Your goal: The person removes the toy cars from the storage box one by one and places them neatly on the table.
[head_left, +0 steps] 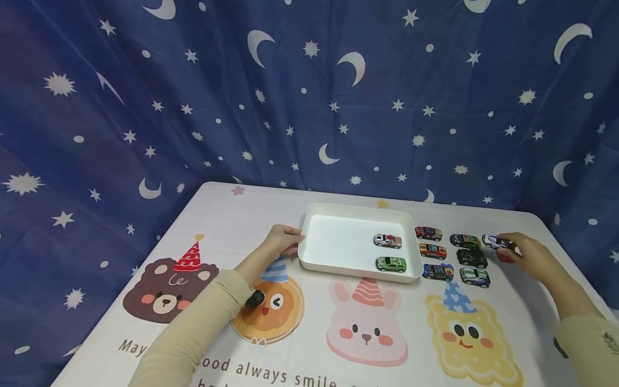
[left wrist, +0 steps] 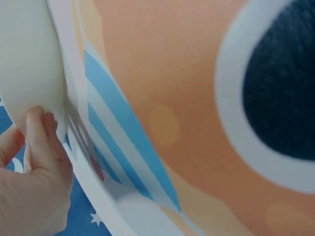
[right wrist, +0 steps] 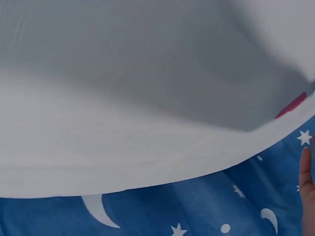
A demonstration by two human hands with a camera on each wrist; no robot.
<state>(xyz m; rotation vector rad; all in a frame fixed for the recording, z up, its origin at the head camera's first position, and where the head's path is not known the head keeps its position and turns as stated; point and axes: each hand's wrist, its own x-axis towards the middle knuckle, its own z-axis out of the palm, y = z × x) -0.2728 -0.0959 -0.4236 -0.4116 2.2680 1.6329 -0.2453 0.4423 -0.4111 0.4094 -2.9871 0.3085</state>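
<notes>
My left hand point(head_left: 285, 239) grips the left rim of a shallow white tray point(head_left: 338, 272); in the left wrist view, thumb and fingers point(left wrist: 37, 123) pinch its edge. Inside the tray, toward its right side, sit a white-and-orange toy car point(head_left: 387, 241) and a green toy car point(head_left: 391, 264). Over at the right, my right hand point(head_left: 529, 255) pinches a white-and-dark toy car point(head_left: 492, 242) by its right end. The right wrist view catches only a finger point(right wrist: 306, 169) at its right edge, with the car out of sight.
Beside the tray's right wall stand several toy cars in two columns, among them a red-and-yellow one point(head_left: 432, 251), a black one point(head_left: 472, 258) and a white-green one point(head_left: 475, 277). A printed white cloth point(head_left: 309, 333) covers the table; a blue starry curtain point(head_left: 290, 107) hangs behind.
</notes>
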